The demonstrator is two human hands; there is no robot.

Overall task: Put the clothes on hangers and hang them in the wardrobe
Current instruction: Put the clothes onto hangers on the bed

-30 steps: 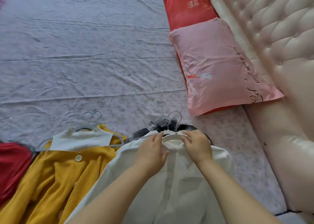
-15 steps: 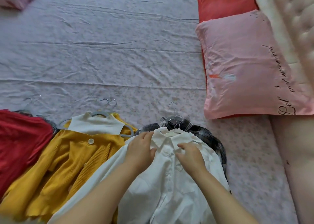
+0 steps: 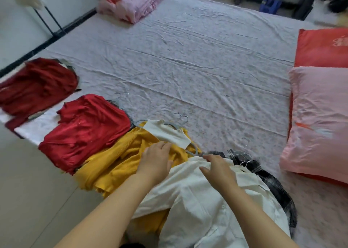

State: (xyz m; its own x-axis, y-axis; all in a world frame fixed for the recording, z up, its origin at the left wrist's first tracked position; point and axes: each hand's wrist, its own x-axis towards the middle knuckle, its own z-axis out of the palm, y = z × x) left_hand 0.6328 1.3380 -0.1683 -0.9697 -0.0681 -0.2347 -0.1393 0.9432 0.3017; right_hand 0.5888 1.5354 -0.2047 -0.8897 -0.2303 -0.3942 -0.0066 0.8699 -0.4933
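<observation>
We note a bed (image 3: 207, 69) carrying a folded quilt (image 3: 131, 1) at its far corner and a pink pillow (image 3: 320, 116) overlapping a red pillow (image 3: 323, 48) at the right. Along its near edge we find a dark red top (image 3: 37, 84), a red top (image 3: 86, 131), a yellow cardigan (image 3: 116, 165), a white shirt (image 3: 207, 210) and a plaid shirt (image 3: 254, 165).

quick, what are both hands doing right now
Left hand: open, fingers straight, on the yellow cardigan.
Right hand: open, resting on the white shirt.

Bottom edge crops the white shirt (image 3: 197, 219), which covers most of the plaid garment (image 3: 280, 193); right edge crops the pink pillow (image 3: 320, 119); blue object (image 3: 271, 1), upper right, too blurred to identify.
</observation>
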